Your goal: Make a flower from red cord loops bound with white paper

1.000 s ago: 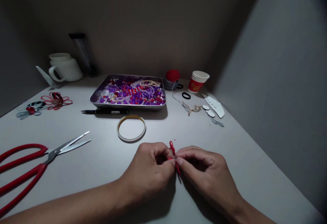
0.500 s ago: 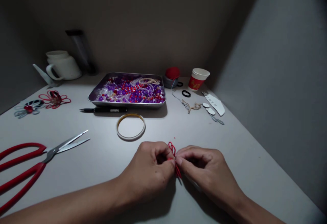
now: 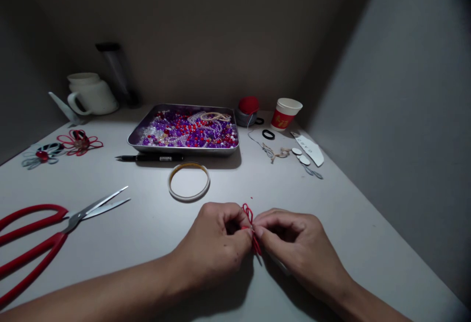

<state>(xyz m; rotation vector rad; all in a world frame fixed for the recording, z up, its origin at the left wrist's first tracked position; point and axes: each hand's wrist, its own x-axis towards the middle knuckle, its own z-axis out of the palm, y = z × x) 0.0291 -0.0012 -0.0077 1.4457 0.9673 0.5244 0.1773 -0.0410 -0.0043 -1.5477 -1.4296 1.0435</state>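
Observation:
Between my two hands, low in the middle of the view, is a looped red cord [image 3: 248,211]. Its loops stick out above the fingers and more red strands hang below them, with a thin dark tip at the lower end. My left hand [image 3: 221,241] pinches the cord between thumb and forefinger. From the other side, my right hand [image 3: 298,241] closes thumb and fingertips on the same cord. The fingertips nearly touch and hide the cord's middle. A whitish piece shows partly under my right hand; I cannot make out what it is.
Open red-handled scissors [image 3: 75,221] lie at left. Ahead are a roll of tape [image 3: 189,198], a black pen [image 3: 150,158] and a metal tray [image 3: 184,150] of beads. Looped cord flowers [image 3: 80,142] rest far left. A paper cup [image 3: 285,114] and yarn [image 3: 248,106] stand at the back right.
Hardly anything differs. Both hands keep their pinch on the red cord in the same place; the view has shifted very slightly.

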